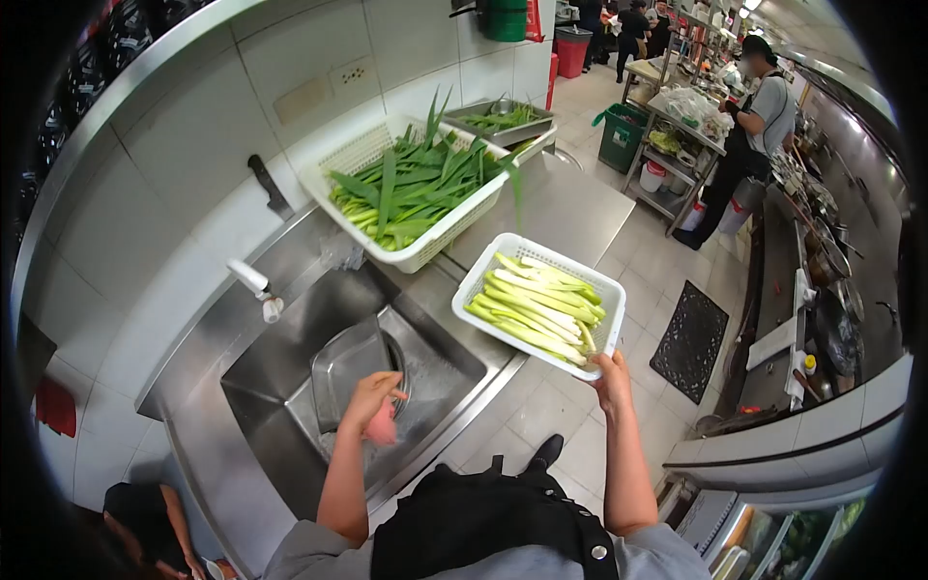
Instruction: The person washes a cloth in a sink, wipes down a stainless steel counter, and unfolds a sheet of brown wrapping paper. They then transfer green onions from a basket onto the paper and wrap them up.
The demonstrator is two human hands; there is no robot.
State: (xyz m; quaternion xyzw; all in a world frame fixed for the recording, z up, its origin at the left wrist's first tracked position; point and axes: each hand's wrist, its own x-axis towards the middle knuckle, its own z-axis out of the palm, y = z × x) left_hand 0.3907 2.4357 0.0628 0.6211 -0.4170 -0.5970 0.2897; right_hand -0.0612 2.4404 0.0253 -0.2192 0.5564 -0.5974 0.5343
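My right hand (611, 382) grips the near right corner of a small white plastic basket (613, 329). Inside it lie several cut pale green and white stalks (541, 302), probably leeks or large scallions. The basket is at the counter's front edge. Over the sink (275, 362), my left hand (370, 398) is closed around a soft pink thing (381, 423), whose kind I cannot make out. Beneath that hand, a metal pan (346, 367) sits tilted in the basin, partly covering a round metal piece.
Behind the sink stands a large white basket (456, 235) of long green leaves (411, 184), beside a metal tray (541, 123) of greens. A knife (266, 186) hangs on the wall near the faucet (251, 278). A co-worker (759, 121) stands at a shelf cart.
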